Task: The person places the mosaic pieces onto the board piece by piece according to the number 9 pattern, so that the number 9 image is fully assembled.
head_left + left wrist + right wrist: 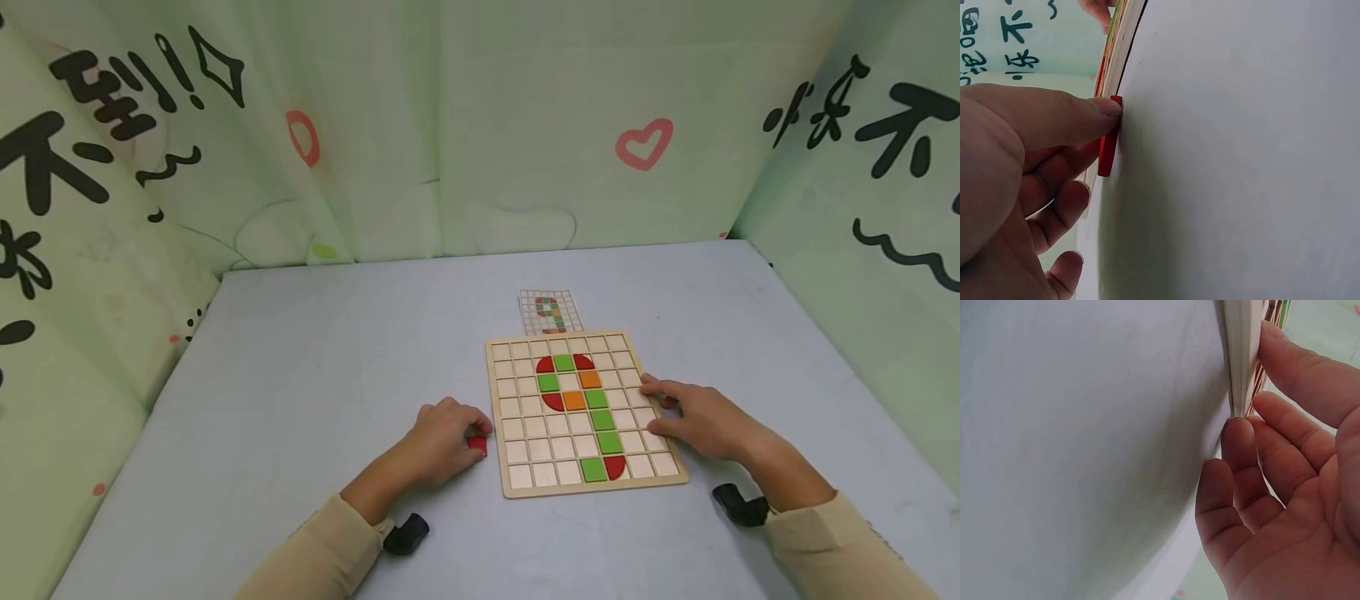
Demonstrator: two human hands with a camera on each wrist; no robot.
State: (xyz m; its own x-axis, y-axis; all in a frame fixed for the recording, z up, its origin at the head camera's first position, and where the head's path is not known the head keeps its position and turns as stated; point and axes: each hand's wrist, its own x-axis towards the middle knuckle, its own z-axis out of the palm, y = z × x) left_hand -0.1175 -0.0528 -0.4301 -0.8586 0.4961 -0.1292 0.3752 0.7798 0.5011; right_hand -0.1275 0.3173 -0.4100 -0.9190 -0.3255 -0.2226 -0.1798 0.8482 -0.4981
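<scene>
Beside the left edge of the wooden grid board (pixel 519 492), my left hand (pixel 442 437) pinches a small flat red tile (pixel 1109 140) between thumb and fingers. The tile is tilted on edge in the left wrist view, and the fingers partly cover it. My right hand (pixel 708 417) rests at the board's right edge, thumb and fingertips spread and touching its rim. Red quarter-round tiles (pixel 553 402), green square tiles (pixel 594 470) and orange square tiles (pixel 591 379) sit in the board's cells, forming a 9-like figure.
A printed pattern card (pixel 532 312) showing a similar coloured figure lies behind the board, partly under or behind its far edge. The white table (pixel 337 358) carries the board. Pale green curtains (pixel 450 125) with hearts and writing stand around the back and sides.
</scene>
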